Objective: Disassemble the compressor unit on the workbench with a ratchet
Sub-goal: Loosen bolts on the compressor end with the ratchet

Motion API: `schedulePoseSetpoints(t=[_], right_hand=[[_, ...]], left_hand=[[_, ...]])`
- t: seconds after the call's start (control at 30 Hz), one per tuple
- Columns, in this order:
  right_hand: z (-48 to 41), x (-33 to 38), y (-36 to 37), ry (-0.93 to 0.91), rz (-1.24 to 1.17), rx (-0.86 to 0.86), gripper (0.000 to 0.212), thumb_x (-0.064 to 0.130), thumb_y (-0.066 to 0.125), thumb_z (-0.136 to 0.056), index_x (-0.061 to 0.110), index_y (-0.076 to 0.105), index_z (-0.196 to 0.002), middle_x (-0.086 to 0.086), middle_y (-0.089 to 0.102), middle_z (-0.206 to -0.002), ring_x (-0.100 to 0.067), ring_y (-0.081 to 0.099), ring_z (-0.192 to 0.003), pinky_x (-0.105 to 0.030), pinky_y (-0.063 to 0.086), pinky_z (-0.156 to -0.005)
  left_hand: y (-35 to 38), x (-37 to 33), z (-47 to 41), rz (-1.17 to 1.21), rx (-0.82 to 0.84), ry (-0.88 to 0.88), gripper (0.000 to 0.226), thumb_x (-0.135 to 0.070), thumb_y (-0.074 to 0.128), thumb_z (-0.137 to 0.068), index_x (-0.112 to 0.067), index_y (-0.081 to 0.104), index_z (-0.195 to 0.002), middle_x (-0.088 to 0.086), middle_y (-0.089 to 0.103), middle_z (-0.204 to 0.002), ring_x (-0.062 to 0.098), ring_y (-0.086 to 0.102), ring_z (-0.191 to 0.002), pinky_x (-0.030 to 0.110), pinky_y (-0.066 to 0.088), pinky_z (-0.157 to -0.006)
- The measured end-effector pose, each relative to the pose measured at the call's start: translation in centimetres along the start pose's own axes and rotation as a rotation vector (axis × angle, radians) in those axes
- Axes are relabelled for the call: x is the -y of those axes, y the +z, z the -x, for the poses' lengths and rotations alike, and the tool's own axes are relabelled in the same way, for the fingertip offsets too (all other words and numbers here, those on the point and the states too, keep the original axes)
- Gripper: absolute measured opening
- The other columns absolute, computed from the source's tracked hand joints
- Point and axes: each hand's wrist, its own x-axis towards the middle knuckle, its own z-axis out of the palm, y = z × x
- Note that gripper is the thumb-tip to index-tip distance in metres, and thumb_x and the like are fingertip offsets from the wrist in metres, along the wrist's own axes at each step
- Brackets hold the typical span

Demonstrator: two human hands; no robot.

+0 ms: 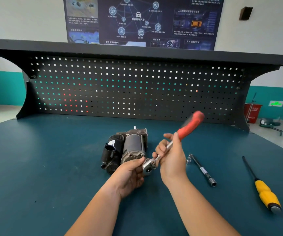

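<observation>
A person's two hands hold a red-handled ratchet [189, 127] over a dark teal desk [52, 167]. The left hand [130, 176] pinches its round metal head, the right hand [171, 159] curls around the steel shank, and the blurred handle points toward 1 o'clock. The compressor unit [128, 149], a grey cylinder with black housing, lies on the desk just beyond the left hand, at 11 o'clock. At 3 o'clock from the hands lie a socket extension bar [202, 170] and, farther out, a yellow-handled screwdriver [265, 191].
</observation>
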Motion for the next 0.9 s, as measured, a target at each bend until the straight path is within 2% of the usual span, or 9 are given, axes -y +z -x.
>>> schedulePoseSetpoints(t=[0.07, 0.23, 0.33, 0.4, 0.5, 0.6, 0.73, 0.83, 0.9], right_hand=[[-0.2, 0.1, 1.0, -0.032, 0.124, 0.111, 0.034, 0.035, 0.028, -0.102, 0.012, 0.045, -0.083, 0.009, 0.033, -0.043, -0.006, 0.03, -0.037, -0.021, 0.032, -0.041], [0.3, -1.3, 3.9, -0.27, 0.815, 0.364, 0.032, 0.04, 0.038, -0.099, 0.023, 0.049, -0.074, 0.014, 0.041, -0.045, -0.006, 0.036, -0.048, -0.027, 0.029, -0.053], [1.0, -2.5, 4.9, -0.377, 1.259, 0.501, 0.032, 0.05, 0.038, -0.096, 0.024, 0.048, -0.081, 0.01, 0.049, -0.063, -0.019, 0.051, -0.069, -0.032, 0.034, -0.061], [1.2, -3.3, 5.1, -0.428, 1.369, 0.501, 0.033, 0.051, 0.037, -0.096, 0.022, 0.048, -0.084, 0.009, 0.049, -0.068, -0.024, 0.053, -0.076, -0.033, 0.031, -0.061], [1.0, -3.1, 4.7, -0.432, 1.106, 0.399, 0.03, 0.045, 0.043, -0.096, 0.023, 0.046, -0.075, 0.009, 0.045, -0.059, -0.014, 0.045, -0.061, -0.031, 0.031, -0.06], [0.4, -2.0, 3.9, -0.269, 0.55, 0.201, 0.029, 0.044, 0.042, -0.087, 0.021, 0.044, -0.069, 0.011, 0.037, -0.053, -0.008, 0.032, -0.049, -0.027, 0.029, -0.05], [0.4, -1.4, 1.5, -0.087, -0.051, -0.095, 0.04, 0.045, 0.035, -0.094, 0.02, 0.039, -0.062, 0.009, 0.03, -0.044, -0.008, 0.025, -0.038, -0.021, 0.025, -0.04], [0.2, -1.3, 0.4, -0.031, -0.285, -0.314, 0.046, 0.048, 0.029, -0.098, 0.021, 0.036, -0.061, 0.008, 0.029, -0.043, -0.009, 0.026, -0.036, -0.019, 0.025, -0.04], [0.1, -1.4, 0.4, -0.028, -0.282, -0.33, 0.047, 0.05, 0.028, -0.098, 0.021, 0.036, -0.062, 0.008, 0.029, -0.042, -0.009, 0.026, -0.036, -0.02, 0.026, -0.041]], left_hand=[[-0.2, -0.1, 0.0, 0.005, 0.007, 0.001, 0.014, -0.024, 0.059, -0.077, -0.018, 0.066, -0.067, -0.004, 0.065, -0.056, 0.005, 0.053, -0.04, 0.015, 0.038, -0.039], [-1.1, -0.1, -0.3, -0.034, 0.028, 0.002, 0.038, -0.009, 0.042, -0.09, -0.016, 0.062, -0.06, -0.004, 0.058, -0.05, 0.006, 0.049, -0.039, 0.014, 0.032, -0.04], [-1.5, -0.1, -0.2, -0.032, 0.032, -0.014, 0.02, -0.009, 0.039, -0.094, -0.009, 0.057, -0.085, 0.006, 0.052, -0.072, 0.014, 0.046, -0.061, 0.025, 0.032, -0.057], [-1.6, -0.1, -0.2, -0.011, 0.008, -0.025, 0.019, -0.011, 0.041, -0.095, -0.008, 0.057, -0.086, 0.011, 0.047, -0.079, 0.019, 0.042, -0.07, 0.031, 0.029, -0.064], [-1.4, 0.1, -0.3, -0.016, -0.042, -0.01, 0.022, -0.004, 0.042, -0.091, -0.012, 0.06, -0.08, 0.009, 0.046, -0.076, 0.016, 0.04, -0.066, 0.028, 0.027, -0.061], [-0.7, 0.1, -0.5, -0.039, -0.045, 0.036, 0.036, -0.004, 0.05, -0.086, -0.017, 0.063, -0.055, -0.003, 0.048, -0.054, 0.006, 0.038, -0.045, 0.017, 0.026, -0.046], [-0.3, 0.2, -0.3, -0.001, -0.065, 0.023, 0.011, -0.025, 0.068, -0.07, -0.016, 0.064, -0.065, -0.002, 0.052, -0.056, 0.007, 0.038, -0.042, 0.015, 0.03, -0.04], [-0.3, 0.3, -0.4, -0.003, -0.064, 0.048, 0.014, -0.029, 0.069, -0.06, -0.015, 0.069, -0.057, -0.001, 0.058, -0.058, 0.007, 0.043, -0.042, 0.015, 0.034, -0.041], [-0.3, 0.3, -0.5, -0.003, -0.052, 0.052, 0.014, -0.029, 0.068, -0.062, -0.017, 0.071, -0.054, -0.002, 0.06, -0.057, 0.006, 0.047, -0.043, 0.014, 0.035, -0.041]])
